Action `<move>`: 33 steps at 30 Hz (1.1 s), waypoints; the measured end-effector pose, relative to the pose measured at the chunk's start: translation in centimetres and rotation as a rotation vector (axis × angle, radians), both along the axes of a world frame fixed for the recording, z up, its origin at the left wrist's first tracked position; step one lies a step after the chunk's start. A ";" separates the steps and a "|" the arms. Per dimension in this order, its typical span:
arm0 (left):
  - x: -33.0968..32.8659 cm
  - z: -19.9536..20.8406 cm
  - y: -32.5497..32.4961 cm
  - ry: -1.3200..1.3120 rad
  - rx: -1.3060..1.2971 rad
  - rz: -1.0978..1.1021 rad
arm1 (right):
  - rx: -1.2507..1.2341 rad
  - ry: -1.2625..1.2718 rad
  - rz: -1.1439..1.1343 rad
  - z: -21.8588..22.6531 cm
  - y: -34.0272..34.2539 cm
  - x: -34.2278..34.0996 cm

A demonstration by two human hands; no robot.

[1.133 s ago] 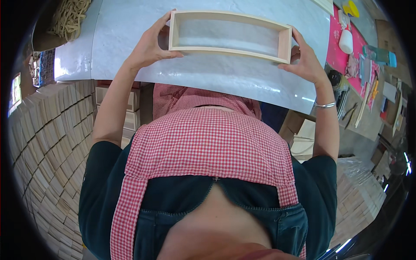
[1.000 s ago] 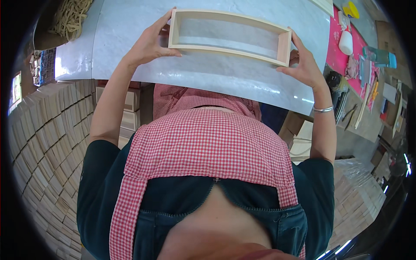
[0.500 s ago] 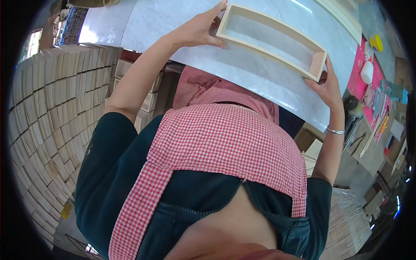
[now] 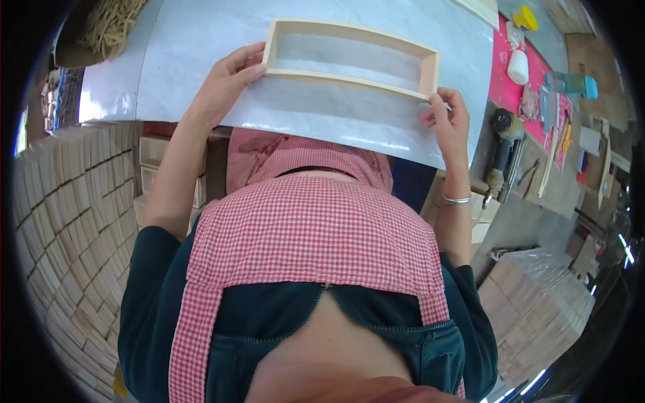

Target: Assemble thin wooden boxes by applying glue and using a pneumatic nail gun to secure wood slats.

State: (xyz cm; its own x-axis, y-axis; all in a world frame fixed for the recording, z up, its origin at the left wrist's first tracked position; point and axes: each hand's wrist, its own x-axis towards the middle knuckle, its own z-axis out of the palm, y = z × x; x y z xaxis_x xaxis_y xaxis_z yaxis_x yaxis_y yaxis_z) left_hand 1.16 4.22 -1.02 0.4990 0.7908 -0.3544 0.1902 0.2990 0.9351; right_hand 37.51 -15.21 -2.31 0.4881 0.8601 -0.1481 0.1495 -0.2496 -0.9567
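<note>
A long, pale wooden frame [image 4: 349, 81], rectangular and see-through in the middle, stands over the grey-white tabletop [image 4: 201, 40] in front of me. My left hand [image 4: 232, 77] is closed on its left end, fingertips at the near corner. At the right end, my right hand [image 4: 449, 117] pinches the lower near corner between thumb and fingers. Some fingers of both hands are partly hidden. Whether the frame rests on the table or is slightly lifted, I cannot tell.
Stacks of wooden pieces [image 4: 74, 201] rise on my left. A container of rubber bands [image 4: 111, 27] sits at the far left. To the right are a white bottle [image 4: 518, 66] on a pink surface, a yellow container [image 4: 525, 18], a teal bottle [image 4: 571, 85] and a dark power tool [image 4: 500, 151].
The frame and both hands have shifted left in the picture, and the frame lies more level. The whole view has turned too, with the rubber bands now showing more.
</note>
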 end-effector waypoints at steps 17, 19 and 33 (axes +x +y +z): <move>0.6 1.6 -0.2 0.144 -0.083 0.059 | -0.223 0.020 0.324 2.2 1.7 4.2; 0.3 1.8 -0.9 0.161 -0.052 0.073 | -0.232 -0.253 0.347 2.0 2.2 7.4; -3.7 -0.5 -2.9 0.002 -0.073 0.704 | -0.483 -0.855 -0.677 -2.9 8.2 27.8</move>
